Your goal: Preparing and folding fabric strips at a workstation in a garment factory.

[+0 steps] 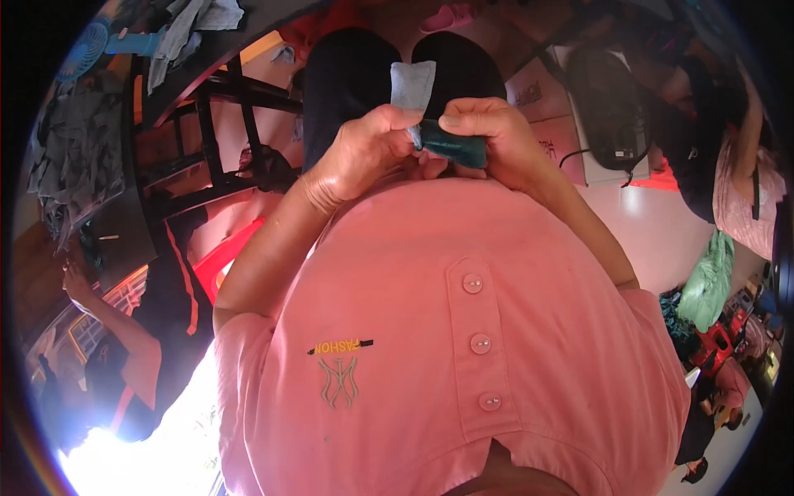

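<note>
Above my dark-trousered lap, both hands meet in front of my pink shirt. My left hand (361, 150) pinches a small light grey-blue piece of fabric (411, 85) between thumb and fingers; its wide end sticks up past the hand, away from me. The narrow lower end runs down between my two hands. My right hand (504, 139) is closed on a dark green, slightly shiny piece of cloth (455, 145), thumb on top. The green cloth touches or lies close against the grey-blue one; whether they are joined I cannot tell. Some fingertips are hidden underneath.
On the left, a dark table (124, 248) carries a heap of grey fabric pieces (83, 157), with a blue fan (89, 45) farther off. Another person's hand (76, 285) rests near it. To the right are a black padded item (608, 107) and a pale green bag (707, 281).
</note>
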The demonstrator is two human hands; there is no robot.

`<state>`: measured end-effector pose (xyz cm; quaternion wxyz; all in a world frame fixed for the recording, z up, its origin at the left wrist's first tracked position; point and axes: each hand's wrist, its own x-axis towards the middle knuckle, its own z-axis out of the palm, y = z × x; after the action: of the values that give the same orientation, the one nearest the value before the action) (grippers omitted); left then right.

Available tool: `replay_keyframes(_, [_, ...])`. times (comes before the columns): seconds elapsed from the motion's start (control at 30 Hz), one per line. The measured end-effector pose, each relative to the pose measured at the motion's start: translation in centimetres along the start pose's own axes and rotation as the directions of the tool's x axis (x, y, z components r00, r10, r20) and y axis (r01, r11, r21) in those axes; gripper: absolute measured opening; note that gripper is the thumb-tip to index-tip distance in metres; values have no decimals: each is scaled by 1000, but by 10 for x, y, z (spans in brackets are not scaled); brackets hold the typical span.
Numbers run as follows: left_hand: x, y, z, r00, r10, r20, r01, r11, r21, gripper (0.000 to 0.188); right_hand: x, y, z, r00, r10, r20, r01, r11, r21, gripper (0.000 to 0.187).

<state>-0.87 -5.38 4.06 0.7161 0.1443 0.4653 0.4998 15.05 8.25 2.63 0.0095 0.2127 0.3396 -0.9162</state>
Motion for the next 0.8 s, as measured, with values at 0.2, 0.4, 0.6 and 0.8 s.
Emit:
replay_keyframes(0.2, [5, 9, -2, 984, -120, 131, 144, 970, -197, 36, -7, 7, 2, 993, -47, -107, 66, 981, 183, 19])
replay_keyframes(0.4, [-6, 12, -33, 998, 40, -54, -46, 990, -130, 42, -11, 2, -24, 948, -247, -200, 241, 969, -56, 31])
replay_keyframes(0.6, [8, 11, -13, 980, 69, 187, -45, 990, -131, 48, -1, -2, 13, 983, 8, -183, -48, 974, -219, 44])
replay_keyframes(0.8, [11, 9, -3, 975, -52, 217, 85, 985, -149, 44, -1, 8, 4, 991, -68, -115, 64, 997, -34, 28])
